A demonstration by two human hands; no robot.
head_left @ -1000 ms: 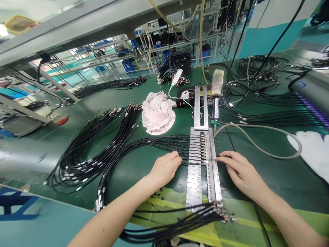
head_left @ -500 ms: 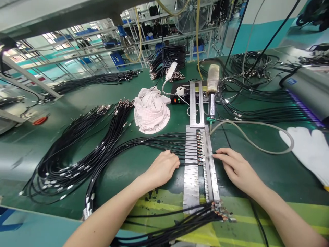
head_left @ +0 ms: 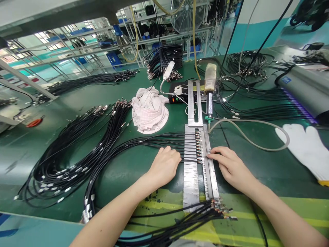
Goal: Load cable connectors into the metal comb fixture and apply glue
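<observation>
A slotted metal fixture (head_left: 191, 178) lies lengthwise in front of me, with several black cables (head_left: 164, 138) set side by side in its upper slots. Their bare connector ends (head_left: 197, 142) line up along the middle channel. My left hand (head_left: 166, 164) is closed at the lowest of these cables, just left of the fixture; its fingertips are partly hidden. On the other side, my right hand (head_left: 232, 168) has its fingers stretched out, the index fingertip touching the metal rail (head_left: 209, 164) on the fixture's right. Loose cable ends (head_left: 218, 207) rest across the fixture's near end.
A glue syringe (head_left: 209, 103) with a hose stands beyond the fixture, near a black control box (head_left: 176, 98). To the left lie a crumpled cloth (head_left: 149, 111) and a large cable bundle (head_left: 59, 161). A white glove (head_left: 304, 147) and a purple-lit machine (head_left: 305, 85) are at right.
My right hand has moved left, bringing its index fingertip onto the rail. The left hand has shifted slightly right, still at the cable. The view has tilted a little.
</observation>
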